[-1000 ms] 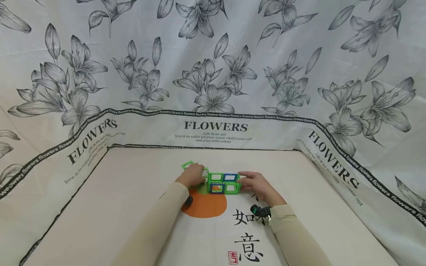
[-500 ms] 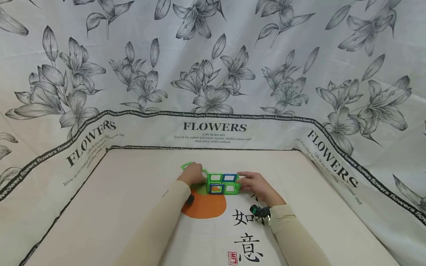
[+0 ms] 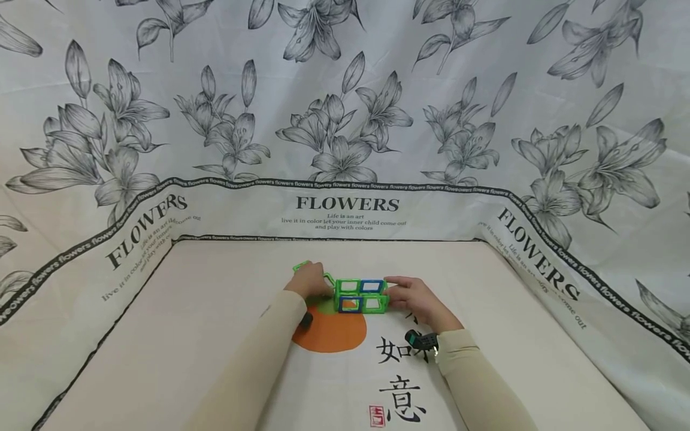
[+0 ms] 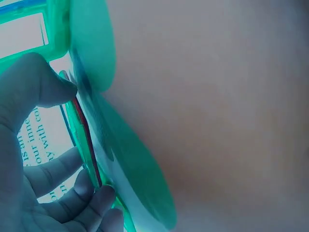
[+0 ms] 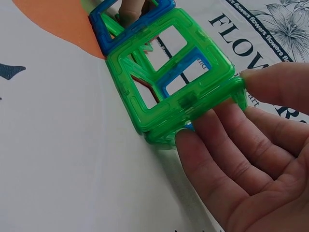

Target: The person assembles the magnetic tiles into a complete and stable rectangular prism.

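Note:
A hollow box of green and blue magnetic tiles (image 3: pixel 373 304) stands on the cloth, mid-table in the head view. At its left end my left hand (image 3: pixel 309 280) pinches a green frame tile (image 4: pixel 81 128) between thumb and fingers; the left wrist view shows a dark red strip along that tile's edge. Beyond this hand another green tile (image 3: pixel 300 266) pokes out, mostly hidden. My right hand (image 3: pixel 419 301) grips the box's right end. In the right wrist view, its thumb and fingertips hold the green end tile (image 5: pixel 212 107) from opposite edges.
An orange circle (image 3: pixel 330 332) and black characters (image 3: pixel 403 398) are printed on the pale table cloth (image 3: pixel 178 341). A flower-printed curtain (image 3: pixel 347 206) closes off the back and sides. My right wrist wears a black strap (image 3: pixel 423 342).
Little differs. My left hand has turned very slightly and covers more of the green tile beyond it. The box and my right hand have stayed put.

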The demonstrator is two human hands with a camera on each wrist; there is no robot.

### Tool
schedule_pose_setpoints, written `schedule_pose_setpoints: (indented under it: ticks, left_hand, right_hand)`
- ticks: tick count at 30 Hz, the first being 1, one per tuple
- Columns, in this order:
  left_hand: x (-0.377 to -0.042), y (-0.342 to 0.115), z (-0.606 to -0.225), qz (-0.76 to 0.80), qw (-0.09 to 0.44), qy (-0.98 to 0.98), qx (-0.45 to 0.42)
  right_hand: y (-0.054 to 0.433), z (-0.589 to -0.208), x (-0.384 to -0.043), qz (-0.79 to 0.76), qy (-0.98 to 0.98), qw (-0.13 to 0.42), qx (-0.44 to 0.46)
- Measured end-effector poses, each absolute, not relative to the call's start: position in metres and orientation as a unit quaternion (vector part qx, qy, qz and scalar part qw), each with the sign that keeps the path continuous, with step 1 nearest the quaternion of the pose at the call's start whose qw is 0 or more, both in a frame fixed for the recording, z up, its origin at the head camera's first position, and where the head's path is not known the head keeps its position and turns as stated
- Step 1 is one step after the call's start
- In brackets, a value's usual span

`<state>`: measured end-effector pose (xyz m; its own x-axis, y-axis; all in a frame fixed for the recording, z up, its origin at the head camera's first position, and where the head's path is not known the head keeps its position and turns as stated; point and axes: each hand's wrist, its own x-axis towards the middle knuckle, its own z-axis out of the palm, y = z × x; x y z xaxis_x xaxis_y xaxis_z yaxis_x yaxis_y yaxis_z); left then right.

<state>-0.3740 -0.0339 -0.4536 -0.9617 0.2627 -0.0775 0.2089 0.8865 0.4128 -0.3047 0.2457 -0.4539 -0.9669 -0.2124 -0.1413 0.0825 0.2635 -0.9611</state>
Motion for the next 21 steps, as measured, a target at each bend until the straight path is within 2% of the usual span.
schedule_pose_setpoints:
  ticks: [21]
  left_hand:
    - [-0.364, -0.045, -0.430, 0.249, 0.044, 0.959, 0.126]
  right_hand:
    - [0.245, -0.454, -0.302, -0.615, 0.781, 0.110, -0.008]
